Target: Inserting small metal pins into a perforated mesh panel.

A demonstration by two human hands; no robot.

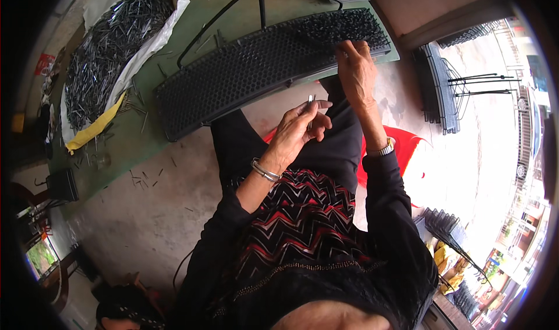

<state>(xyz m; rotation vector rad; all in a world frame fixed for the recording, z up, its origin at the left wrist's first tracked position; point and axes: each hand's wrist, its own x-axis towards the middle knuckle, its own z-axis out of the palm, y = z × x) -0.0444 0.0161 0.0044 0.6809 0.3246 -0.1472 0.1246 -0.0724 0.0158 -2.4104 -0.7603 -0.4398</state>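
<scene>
A long black panel (221, 77) with rows of holes lies tilted along the near edge of a green table, above my knees. Short dark pieces (343, 24) stand packed in its right end. My right hand (357, 74) has its fingers pinched together against the panel beside those pieces; whatever is between the fingertips is hidden. Lower and to the left, my left hand (296, 129) is apart from the panel. Its thumb and fingers close on a few small shiny strips (311, 100) that point upward.
A white sack (177, 7) on the green table (140, 135) holds a heap of thin dark strips (110, 56), with more strewn around it. Black bent rods (261, 7) rise behind the panel. A red plastic seat (402, 161) is beside my right arm. Finished-looking black racks (439, 88) stand at right.
</scene>
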